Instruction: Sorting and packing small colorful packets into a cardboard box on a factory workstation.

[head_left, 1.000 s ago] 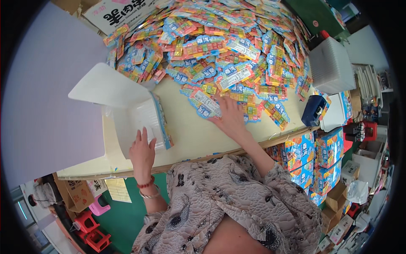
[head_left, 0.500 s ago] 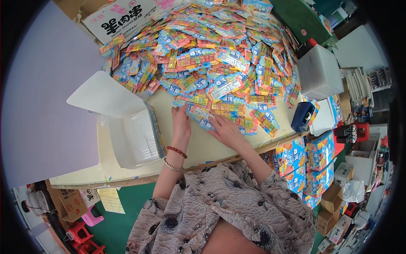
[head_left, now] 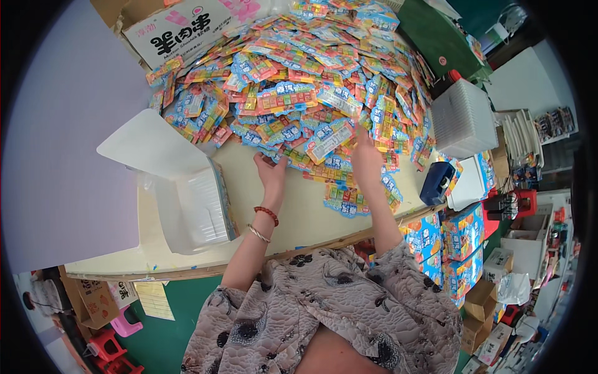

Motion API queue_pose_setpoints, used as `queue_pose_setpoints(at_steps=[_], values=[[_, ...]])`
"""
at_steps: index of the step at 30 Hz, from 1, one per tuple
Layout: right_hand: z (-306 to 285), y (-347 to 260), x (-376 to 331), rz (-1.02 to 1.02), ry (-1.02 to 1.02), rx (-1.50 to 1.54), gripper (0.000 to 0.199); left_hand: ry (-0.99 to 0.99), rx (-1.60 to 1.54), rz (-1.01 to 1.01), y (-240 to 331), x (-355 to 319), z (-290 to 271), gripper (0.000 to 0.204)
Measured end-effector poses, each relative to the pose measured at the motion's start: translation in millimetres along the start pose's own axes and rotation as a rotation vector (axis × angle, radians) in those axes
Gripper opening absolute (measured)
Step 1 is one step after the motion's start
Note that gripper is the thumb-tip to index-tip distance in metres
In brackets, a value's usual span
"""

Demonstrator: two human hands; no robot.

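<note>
A big heap of flat, colourful candy packets [head_left: 283, 96] with scalloped blue tops and rows of coloured squares covers the table. My left hand [head_left: 271, 177] is at the heap's near edge, its fingers apart beside the closest packets; I see nothing held in it. My right hand [head_left: 367, 163] reaches over the heap's near right part, fingertips at the packets. Blur and overlap hide whether it grips one. To the left of my left hand stands an open box [head_left: 190, 209] with a white inside and its flap [head_left: 152, 140] raised.
On the right of the table are a dark blue tape dispenser [head_left: 437, 182] and a stack of clear plastic trays [head_left: 464, 118]. A printed white carton [head_left: 180, 34] stands at the back left. Colourful boxes [head_left: 464, 234] are stacked beside the table's front edge [head_left: 299, 249].
My right hand has moved away from my left hand, up and right onto the heap. The packet that lay under both hands no longer shows there. My left hand has shifted slightly.
</note>
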State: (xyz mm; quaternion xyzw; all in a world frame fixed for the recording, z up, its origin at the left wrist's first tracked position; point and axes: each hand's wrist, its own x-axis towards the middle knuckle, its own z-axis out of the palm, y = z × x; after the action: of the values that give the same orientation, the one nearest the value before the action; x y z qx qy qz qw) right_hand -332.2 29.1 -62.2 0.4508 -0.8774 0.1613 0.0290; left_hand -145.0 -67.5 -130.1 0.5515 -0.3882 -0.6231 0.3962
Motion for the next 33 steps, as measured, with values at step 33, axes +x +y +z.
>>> queue_pose_setpoints(at_steps=[33], values=[[-13, -6, -56, -0.297, -0.273, 0.700, 0.016, -0.692, 1.215, 1.032, 33, -114, -81, 0.019]])
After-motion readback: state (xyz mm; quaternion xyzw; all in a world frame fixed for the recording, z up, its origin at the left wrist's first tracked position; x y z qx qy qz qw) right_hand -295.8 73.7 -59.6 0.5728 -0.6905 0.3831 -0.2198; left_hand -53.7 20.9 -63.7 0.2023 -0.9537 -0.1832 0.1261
